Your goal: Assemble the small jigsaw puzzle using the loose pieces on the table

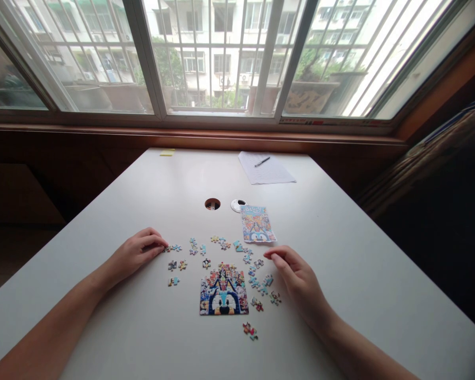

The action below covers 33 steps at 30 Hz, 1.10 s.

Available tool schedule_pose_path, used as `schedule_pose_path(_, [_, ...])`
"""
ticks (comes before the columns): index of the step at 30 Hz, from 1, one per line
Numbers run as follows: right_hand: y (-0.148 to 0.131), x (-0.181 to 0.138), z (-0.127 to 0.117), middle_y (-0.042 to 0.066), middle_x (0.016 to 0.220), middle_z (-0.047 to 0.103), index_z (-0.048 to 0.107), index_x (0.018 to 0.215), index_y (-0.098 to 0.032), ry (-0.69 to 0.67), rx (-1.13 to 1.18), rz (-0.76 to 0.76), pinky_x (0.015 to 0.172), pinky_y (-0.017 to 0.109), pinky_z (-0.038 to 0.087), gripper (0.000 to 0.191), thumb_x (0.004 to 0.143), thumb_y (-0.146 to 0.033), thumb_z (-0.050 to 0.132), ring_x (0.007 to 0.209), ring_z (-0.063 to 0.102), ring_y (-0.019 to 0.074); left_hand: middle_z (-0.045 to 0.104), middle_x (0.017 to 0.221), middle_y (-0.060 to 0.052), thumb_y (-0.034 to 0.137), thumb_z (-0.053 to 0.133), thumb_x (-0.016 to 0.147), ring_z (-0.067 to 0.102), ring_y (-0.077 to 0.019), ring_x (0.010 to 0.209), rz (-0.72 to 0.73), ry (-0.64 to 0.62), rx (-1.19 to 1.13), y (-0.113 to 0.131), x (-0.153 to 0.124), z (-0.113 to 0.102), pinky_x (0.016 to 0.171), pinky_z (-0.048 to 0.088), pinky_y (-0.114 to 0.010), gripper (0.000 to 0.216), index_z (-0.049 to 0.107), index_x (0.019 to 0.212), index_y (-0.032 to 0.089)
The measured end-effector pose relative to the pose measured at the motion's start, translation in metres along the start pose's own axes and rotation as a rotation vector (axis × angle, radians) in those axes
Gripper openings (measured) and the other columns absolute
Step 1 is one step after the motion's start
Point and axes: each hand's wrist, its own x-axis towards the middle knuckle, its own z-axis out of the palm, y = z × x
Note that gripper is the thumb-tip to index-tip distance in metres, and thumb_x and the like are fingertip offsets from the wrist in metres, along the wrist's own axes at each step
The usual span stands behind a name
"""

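Note:
A partly assembled jigsaw puzzle [224, 295] with a blue cartoon dog's face lies flat on the white table. Its upper edge is uneven. My left hand [142, 247] rests to the upper left, thumb and fingertips closed on a small puzzle piece [167, 248]. On the other side, my right hand [295, 269] hovers or rests by the right-hand loose pieces, thumb and forefinger drawn together with nothing visible between them. Close to its fingertips is a loose piece [258, 263]. Beyond lies the colourful reference picture [257, 224].
Loose puzzle pieces [173, 282] surround the assembled part, with joined pieces [250, 331] nearer me. Farther off are a round table hole [212, 204], a metal grommet [237, 206], paper [277, 174] with a pen [262, 162], and a yellow note [167, 152]. A barred window stands behind.

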Motion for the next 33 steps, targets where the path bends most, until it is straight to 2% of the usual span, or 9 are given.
schedule_pose_path(8, [0.000, 0.000, 0.000, 0.004, 0.099, 0.072, 0.069, 0.095, -0.025, -0.002, 0.001, -0.006, 0.088, 0.035, 0.049, 0.027, 0.099, -0.045, 0.052, 0.100, 0.065, 0.0256, 0.066, 0.111, -0.006, 0.050, 0.055, 0.099, 0.065, -0.0201, 0.096, -0.013, 0.015, -0.012, 0.009, -0.001, -0.001, 0.082, 0.055, -0.027, 0.031, 0.075, 0.103, 0.026])
schedule_pose_path(33, [0.001, 0.000, 0.000, 0.003, 0.099, 0.071, 0.069, 0.096, -0.024, -0.002, 0.013, -0.004, 0.089, 0.034, 0.046, 0.025, 0.099, -0.043, 0.053, 0.099, 0.064, 0.0241, 0.065, 0.112, -0.004, 0.047, 0.057, 0.099, 0.065, -0.0186, 0.097, 0.002, 0.002, -0.005, -0.002, 0.000, 0.001, 0.084, 0.054, -0.025, 0.028, 0.074, 0.105, 0.027])
